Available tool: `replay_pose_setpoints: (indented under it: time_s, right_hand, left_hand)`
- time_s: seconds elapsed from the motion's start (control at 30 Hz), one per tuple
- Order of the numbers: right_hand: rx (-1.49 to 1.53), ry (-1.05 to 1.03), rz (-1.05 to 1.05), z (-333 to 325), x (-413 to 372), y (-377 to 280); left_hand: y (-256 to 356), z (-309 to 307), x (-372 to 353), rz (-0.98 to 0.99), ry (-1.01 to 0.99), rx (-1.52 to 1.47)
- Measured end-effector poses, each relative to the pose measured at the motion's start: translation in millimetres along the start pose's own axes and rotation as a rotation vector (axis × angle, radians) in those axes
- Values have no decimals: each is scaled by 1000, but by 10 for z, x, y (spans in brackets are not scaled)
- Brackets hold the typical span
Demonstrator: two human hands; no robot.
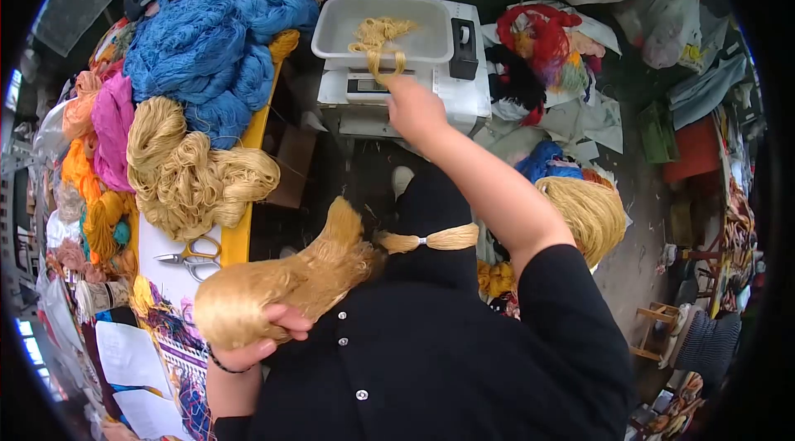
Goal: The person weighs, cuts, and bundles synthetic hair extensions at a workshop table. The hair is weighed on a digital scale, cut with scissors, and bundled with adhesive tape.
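My left hand is closed around a thick bundle of golden yarn, held at the lower left; its loose, frayed end points up toward the middle. My right hand reaches forward with its fingers pinched on the end of some golden strands. Those strands run over the front rim of a white plastic tray and lie partly inside it. Under the tray is a scale with a small display. Across my lap rests a small golden yarn hank, bound at its middle with a pale band.
On the left table are a big blue yarn heap, beige skeins and scissors. A black device stands beside the tray. At right are red yarn, a golden skein and a wooden stool.
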State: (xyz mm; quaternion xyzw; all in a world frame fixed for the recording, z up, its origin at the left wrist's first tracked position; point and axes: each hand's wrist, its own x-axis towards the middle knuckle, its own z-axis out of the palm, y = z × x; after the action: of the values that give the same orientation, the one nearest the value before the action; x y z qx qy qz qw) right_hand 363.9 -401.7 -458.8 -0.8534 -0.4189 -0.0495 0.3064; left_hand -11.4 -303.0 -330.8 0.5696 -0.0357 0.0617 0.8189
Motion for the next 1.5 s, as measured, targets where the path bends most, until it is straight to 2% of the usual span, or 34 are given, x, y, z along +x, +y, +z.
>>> replay_pose_setpoints:
  time_s: [0.03, 0.07, 0.13, 0.17, 0.23, 0.3, 0.33, 0.43, 0.53, 0.6, 0.67, 0.73, 0.8, 0.83, 0.9, 0.93, 0.97, 1.0, 1.03, 1.1, 1.2, 1.33, 1.4, 1.43, 1.5]
  right_hand:
    - [-39, 44, -34, 64, 108, 45]
    - [-77, -30, -52, 118, 169, 92]
    - [-185, -144, -54, 205, 237, 185]
    - [-175, -72, -66, 290, 226, 267]
    - [-280, -201, 46, 301, 241, 297]
    - [-380, -199, 44, 254, 155, 288]
    - [-424, -192, 31, 215, 118, 261]
    - [-450, 7, -108, -51, 38, 52]
    - [-250, 205, -235, -530, 20, -339]
    - [56, 179, -236, -902, 23, -667]
    - [778, -137, -118, -1187, 43, -890]
    - [978, -285, -11, -1420, -54, -1118]
    - [1217, -142, -53, -1581, -291, -1589]
    - [1311, -279, -89, -1674, -375, -1695]
    - [1467, -347, -53, -1543, -560, -1873]
    - [1438, -372, -107, -1376, -621, -1895]
    - [1556, -520, -36, -1296, -682, -1969]
    - [1489, -702, -22, -1174, -720, -1943]
    - [1379, -758, 92, -858, -831, -1895]
    - [1467, -814, 265, -686, -982, -1962]
    - [1424, -779, 160, -503, -1172, -2044]
    - [1202, -772, 116, -545, -1253, -2167]
    - [1115, -746, 110, -532, -1300, -2189]
    - [1137, -680, 47, -500, -1338, -2210]
    - [1178, -656, 67, -529, -1379, -2250]
  left_hand:
    - [12, -16, 6, 88, -8, 33]
    - [58, -43, -29, 88, 38, 50]
    - [140, -159, 30, 272, 36, 257]
    - [217, -174, 89, 320, 47, 281]
    - [337, -260, 151, 394, 55, 294]
    - [434, -321, 140, 403, 133, 302]
    - [464, -339, 168, 423, 104, 259]
    - [530, -354, 161, 395, 58, 119]
    - [525, -402, 143, 401, 37, 85]
    - [527, -452, 58, 380, 80, 84]
    - [508, -485, 6, 364, 135, 29]
    - [488, -529, -61, 353, 161, 38]
    - [458, -594, -154, 350, 183, 59]
    - [433, -619, -231, 313, 263, 29]
    - [322, -613, -302, 217, 373, -25]
    - [257, -480, -205, 160, 469, 88]
    - [231, -281, -57, 96, 484, 169]
    - [137, -157, -4, 99, 498, 110]
    - [13, -84, 14, 134, 485, 6]
    - [-76, 46, 35, 96, 473, -85]
    - [-246, 104, -19, 125, 468, -85]
    - [-275, 248, -132, 106, 526, -155]
    - [-302, 276, -172, 133, 591, -130]
    - [-347, 265, -207, 116, 654, -76]
    - [-367, 290, -216, 143, 751, -47]
